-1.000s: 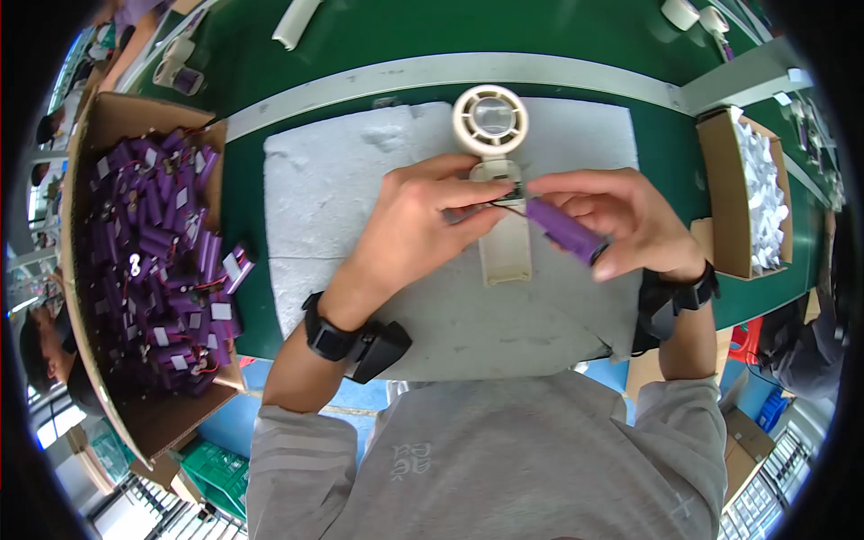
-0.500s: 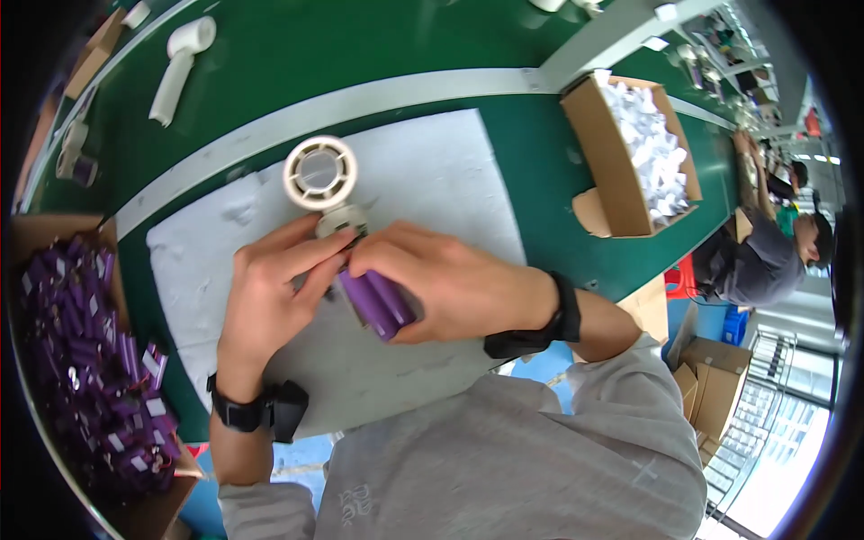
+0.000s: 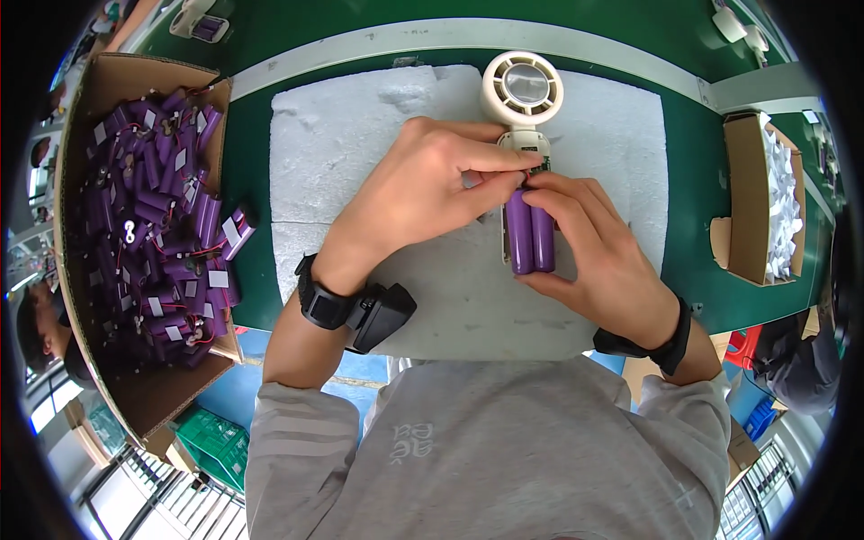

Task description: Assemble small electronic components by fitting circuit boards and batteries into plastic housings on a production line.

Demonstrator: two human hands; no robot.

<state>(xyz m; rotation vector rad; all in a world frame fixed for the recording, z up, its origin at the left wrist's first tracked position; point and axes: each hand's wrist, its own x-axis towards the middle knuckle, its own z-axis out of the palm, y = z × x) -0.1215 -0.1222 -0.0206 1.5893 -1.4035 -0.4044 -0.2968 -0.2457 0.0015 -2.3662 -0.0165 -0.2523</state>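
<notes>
A cream handheld fan [image 3: 524,85] lies on a white foam sheet [image 3: 342,121], its round head pointing away from me and its handle uncovered. Over the handle lies a purple two-cell battery pack [image 3: 531,234], with a bit of green circuit board [image 3: 542,166] showing just above it. My left hand [image 3: 418,184] pinches thumb and forefinger together beside the board; what sits between the fingertips is too small to make out. My right hand [image 3: 605,247] grips the battery pack, thumb at its near end and fingertips near its top, close to the left fingertips.
On the left stands a cardboard box [image 3: 76,207] heaped with purple battery packs. A box [image 3: 745,198] of small white pieces is at the right. Beyond the foam, a pale rail [image 3: 378,40] crosses the green table, with more fan parts [image 3: 209,27] behind it.
My view has swung, so the fan and hands now appear farther right and more upright. Both hands stay at the battery pack and board; the left fingers still pinch there.
</notes>
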